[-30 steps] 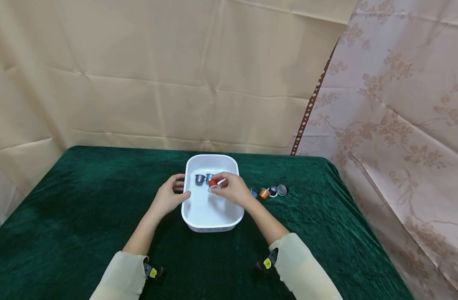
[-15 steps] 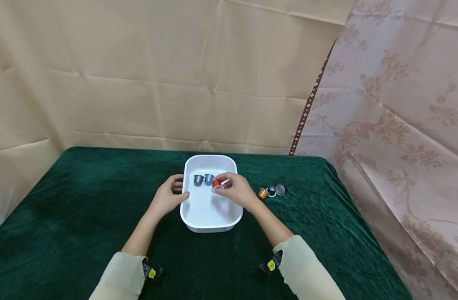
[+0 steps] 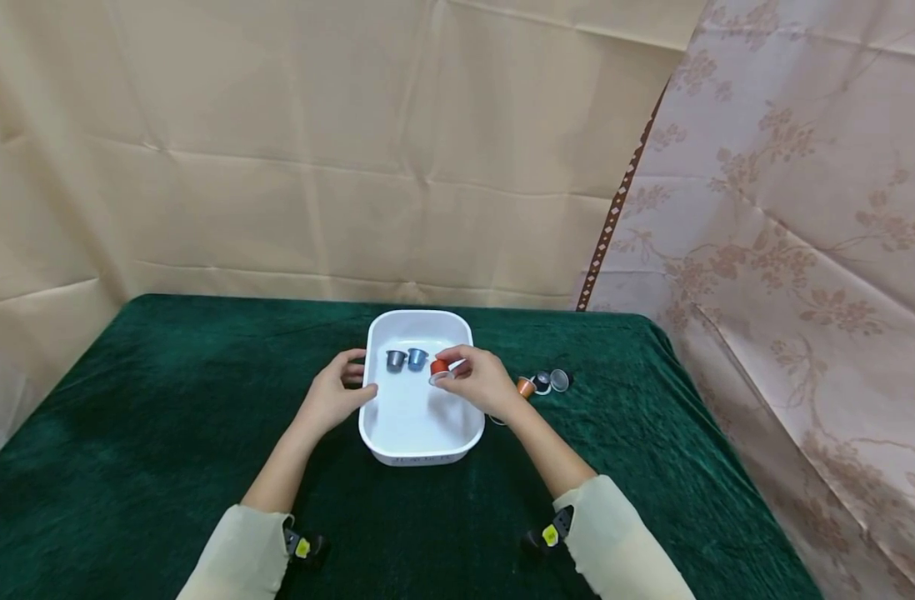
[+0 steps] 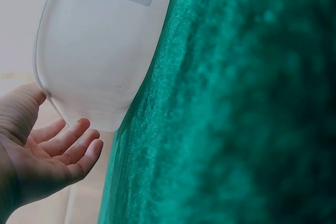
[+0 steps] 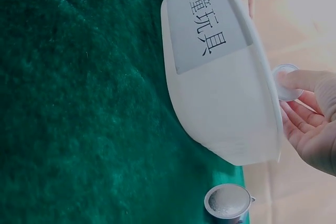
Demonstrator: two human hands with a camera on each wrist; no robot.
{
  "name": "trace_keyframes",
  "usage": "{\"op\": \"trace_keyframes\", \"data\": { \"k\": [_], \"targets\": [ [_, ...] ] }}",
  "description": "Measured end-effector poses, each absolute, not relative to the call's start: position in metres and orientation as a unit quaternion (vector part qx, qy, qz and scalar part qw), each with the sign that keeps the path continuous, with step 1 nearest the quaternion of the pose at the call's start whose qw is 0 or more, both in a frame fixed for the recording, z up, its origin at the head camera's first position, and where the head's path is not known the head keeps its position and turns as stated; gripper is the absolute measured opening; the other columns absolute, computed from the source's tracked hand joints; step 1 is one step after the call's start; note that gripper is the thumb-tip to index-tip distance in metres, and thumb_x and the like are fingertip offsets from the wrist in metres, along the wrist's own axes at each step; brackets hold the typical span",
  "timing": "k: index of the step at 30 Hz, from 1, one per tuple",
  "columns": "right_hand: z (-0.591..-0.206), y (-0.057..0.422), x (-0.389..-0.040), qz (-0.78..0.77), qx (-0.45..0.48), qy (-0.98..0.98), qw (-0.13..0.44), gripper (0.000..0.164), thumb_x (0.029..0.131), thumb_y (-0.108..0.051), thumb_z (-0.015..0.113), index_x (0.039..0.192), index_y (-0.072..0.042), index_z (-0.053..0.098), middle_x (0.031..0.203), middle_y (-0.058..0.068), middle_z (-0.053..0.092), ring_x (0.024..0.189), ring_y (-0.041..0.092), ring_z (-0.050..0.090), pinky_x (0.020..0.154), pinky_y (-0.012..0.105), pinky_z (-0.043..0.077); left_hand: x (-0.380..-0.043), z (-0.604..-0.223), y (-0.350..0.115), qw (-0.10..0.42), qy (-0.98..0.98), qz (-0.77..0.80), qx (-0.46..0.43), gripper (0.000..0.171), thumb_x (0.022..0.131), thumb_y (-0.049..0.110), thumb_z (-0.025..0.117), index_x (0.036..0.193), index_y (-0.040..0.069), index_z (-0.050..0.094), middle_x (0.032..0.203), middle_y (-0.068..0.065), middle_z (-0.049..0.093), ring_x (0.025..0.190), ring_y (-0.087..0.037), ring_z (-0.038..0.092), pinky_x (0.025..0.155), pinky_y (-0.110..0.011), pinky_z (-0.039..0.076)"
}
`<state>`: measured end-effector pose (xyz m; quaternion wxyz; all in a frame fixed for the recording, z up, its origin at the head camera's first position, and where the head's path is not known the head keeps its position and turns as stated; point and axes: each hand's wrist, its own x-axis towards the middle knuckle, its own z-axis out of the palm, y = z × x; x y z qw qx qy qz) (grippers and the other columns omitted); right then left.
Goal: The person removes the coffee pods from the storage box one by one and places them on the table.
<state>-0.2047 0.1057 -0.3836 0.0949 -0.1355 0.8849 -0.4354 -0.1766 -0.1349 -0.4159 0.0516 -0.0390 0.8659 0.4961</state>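
Note:
A white plastic bin [image 3: 423, 429] stands on the green cloth. My left hand [image 3: 336, 390] holds its left side, thumb at the rim and fingers against the outer wall. My right hand [image 3: 482, 383] reaches over the right rim and pinches a red coffee capsule [image 3: 440, 367] between thumb and fingers, its pale lid facing down and toward me. In the right wrist view the lid [image 5: 287, 83] shows beside the thumb. Inside the bin, a dark grey capsule [image 3: 396, 361] and a blue capsule [image 3: 417, 359] stand side by side near the back.
Right of the bin lie an orange capsule [image 3: 527, 387], a dark capsule [image 3: 542, 382] and another with its silver lid [image 3: 559, 381] showing. My right wrist partly covers this group. A printed label [image 5: 207, 24] is on the bin's near wall. Behind the table hangs a beige curtain [image 3: 292, 167].
My right hand has shifted slightly right with the red capsule, so the blue capsule in the bin shows fully. The left hand stays at the bin's left side.

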Motion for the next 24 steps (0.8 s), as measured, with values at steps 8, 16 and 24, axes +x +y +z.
{"op": "trace_keyframes", "data": {
  "k": [8, 16, 24],
  "targets": [
    [-0.383, 0.112, -0.205, -0.438, -0.128, 0.886, 0.079, 0.034, 0.08, -0.022, 0.073, 0.113, -0.019, 0.064, 0.104, 0.001, 0.064, 0.091, 0.015, 0.058, 0.077, 0.028, 0.054, -0.177, -0.417, -0.136, 0.049, 0.867, 0.495, -0.035, 0.062, 0.085, 0.019, 0.063, 0.14, 0.014, 0.035, 0.13, -0.017, 0.053, 0.118, -0.032, 0.052, 0.094, -0.048, 0.049],
    [-0.382, 0.118, -0.204, -0.434, -0.131, 0.888, 0.079, 0.035, 0.08, -0.023, 0.072, 0.114, -0.019, 0.064, 0.105, 0.001, 0.064, 0.091, 0.015, 0.059, 0.077, 0.028, 0.054, -0.177, -0.416, -0.136, 0.053, 0.866, 0.497, -0.038, 0.064, 0.085, 0.019, 0.064, 0.141, 0.013, 0.035, 0.131, -0.018, 0.052, 0.119, -0.032, 0.052, 0.095, -0.048, 0.048],
    [-0.379, 0.125, -0.204, -0.436, -0.12, 0.889, 0.079, 0.036, 0.08, -0.024, 0.073, 0.115, -0.02, 0.063, 0.103, 0.001, 0.064, 0.091, 0.016, 0.059, 0.074, 0.027, 0.054, -0.177, -0.414, -0.135, 0.054, 0.867, 0.494, -0.038, 0.063, 0.085, 0.019, 0.063, 0.141, 0.013, 0.035, 0.131, -0.018, 0.053, 0.118, -0.032, 0.052, 0.094, -0.048, 0.048]
  ]
}}
